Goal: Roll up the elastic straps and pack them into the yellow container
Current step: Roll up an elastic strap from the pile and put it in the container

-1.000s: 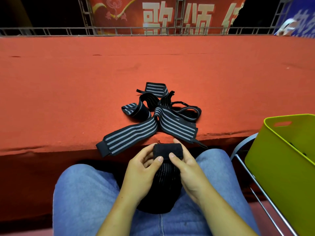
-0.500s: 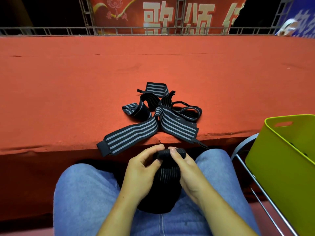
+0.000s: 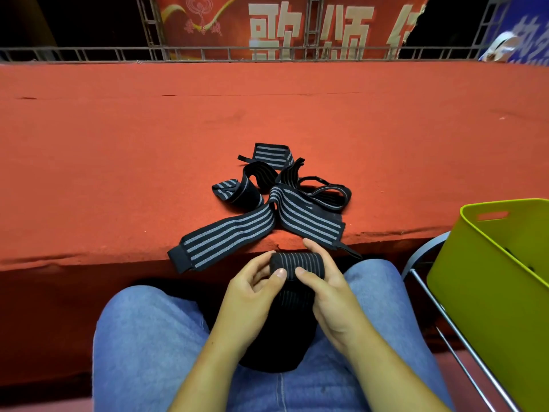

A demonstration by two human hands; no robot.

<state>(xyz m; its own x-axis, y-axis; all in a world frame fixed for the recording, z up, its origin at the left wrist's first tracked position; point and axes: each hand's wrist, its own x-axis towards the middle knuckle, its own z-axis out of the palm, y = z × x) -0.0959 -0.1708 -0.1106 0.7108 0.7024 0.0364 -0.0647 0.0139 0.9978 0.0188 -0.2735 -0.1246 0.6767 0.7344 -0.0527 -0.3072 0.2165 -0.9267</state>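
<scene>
Over my lap I hold a black elastic strap (image 3: 292, 263) with thin grey stripes, its top end rolled into a short coil. My left hand (image 3: 252, 295) grips the coil from the left, thumb on top. My right hand (image 3: 326, 289) grips it from the right. The strap's loose tail hangs down between my knees. A pile of loose black-and-grey striped straps (image 3: 267, 203) lies on the red ledge just beyond my hands. The yellow container (image 3: 487, 292) stands at the right, its inside mostly hidden.
The red carpeted stage (image 3: 148, 144) stretches ahead, its front edge just above my knees. One strap end (image 3: 184, 257) hangs over that edge. A metal chair frame (image 3: 430, 292) runs under the container. A railing and a banner stand far behind.
The flat strap end between my fingers has been turned over into a thicker roll, now showing its striped side. My hands stayed over my lap.
</scene>
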